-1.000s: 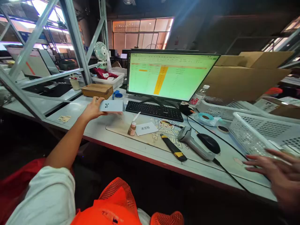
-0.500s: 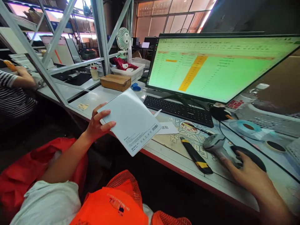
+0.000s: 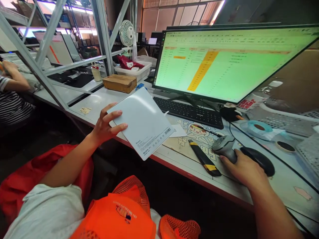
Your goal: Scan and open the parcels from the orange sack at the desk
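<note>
My left hand (image 3: pixel 109 124) grips the left edge of a flat white box (image 3: pixel 143 119), fingers on its upper face. The box is tilted over the desk's front edge, and small print with a barcode runs along its lower right edge. On the right, my right hand (image 3: pixel 245 167) is closed round the handle of a grey barcode scanner (image 3: pixel 224 147), whose head points left. Just behind that hand lies a black mouse (image 3: pixel 259 161). A black and yellow utility knife (image 3: pixel 204 158) rests on the desk mat left of the scanner. Partly behind the box is a white paper slip (image 3: pixel 179 131).
A large monitor (image 3: pixel 224 66) stands behind a black keyboard (image 3: pixel 191 113). Tape rolls (image 3: pixel 259 127) and a white basket (image 3: pixel 286 116) are at the right. A cardboard box (image 3: pixel 119 83) sits at the back left, near a metal frame (image 3: pixel 103 39). Another person's arm (image 3: pixel 17 79) shows far left.
My right hand has moved left and closed round the scanner's handle, away from the mouse. The white box in my left hand has shifted slightly right and up in view.
</note>
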`<state>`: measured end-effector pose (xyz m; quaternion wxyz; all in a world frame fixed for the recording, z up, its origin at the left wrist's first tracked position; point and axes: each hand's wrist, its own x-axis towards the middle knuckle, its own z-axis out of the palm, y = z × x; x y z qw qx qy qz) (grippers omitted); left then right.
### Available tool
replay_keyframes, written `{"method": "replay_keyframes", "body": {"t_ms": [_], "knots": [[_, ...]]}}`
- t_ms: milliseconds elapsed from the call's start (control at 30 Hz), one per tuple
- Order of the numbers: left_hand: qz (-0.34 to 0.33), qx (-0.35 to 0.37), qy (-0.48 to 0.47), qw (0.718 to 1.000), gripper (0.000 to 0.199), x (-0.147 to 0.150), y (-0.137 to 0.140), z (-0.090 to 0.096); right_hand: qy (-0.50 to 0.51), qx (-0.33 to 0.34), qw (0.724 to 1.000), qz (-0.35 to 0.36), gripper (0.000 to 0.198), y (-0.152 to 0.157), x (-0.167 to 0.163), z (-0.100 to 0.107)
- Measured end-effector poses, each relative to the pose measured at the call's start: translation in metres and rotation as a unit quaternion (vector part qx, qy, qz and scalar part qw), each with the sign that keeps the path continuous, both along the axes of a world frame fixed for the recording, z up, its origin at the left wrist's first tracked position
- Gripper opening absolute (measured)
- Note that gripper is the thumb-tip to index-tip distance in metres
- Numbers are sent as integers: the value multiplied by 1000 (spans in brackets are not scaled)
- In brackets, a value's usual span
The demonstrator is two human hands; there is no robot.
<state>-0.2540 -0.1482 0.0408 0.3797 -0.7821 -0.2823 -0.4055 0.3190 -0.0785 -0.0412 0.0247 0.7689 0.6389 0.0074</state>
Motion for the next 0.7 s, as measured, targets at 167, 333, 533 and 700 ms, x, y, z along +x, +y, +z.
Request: {"method": "replay_keyframes", "body": {"t_ms": [167,333,533,700], "knots": [[19,0,11,1000,56,4,-5,3,-22,-25,999,2,61,-1,-17,12],[-28,-14,-7,999,44,0,-6,2,22,43,998,32,63,3,1,6],[69,-118,-263,955,64,-18,7,-20,91,274,956,45,75,24,88,3],[262,-253,-459,810,74,-52,24,-57,91,252,962,46,77,26,137,-15]]}}
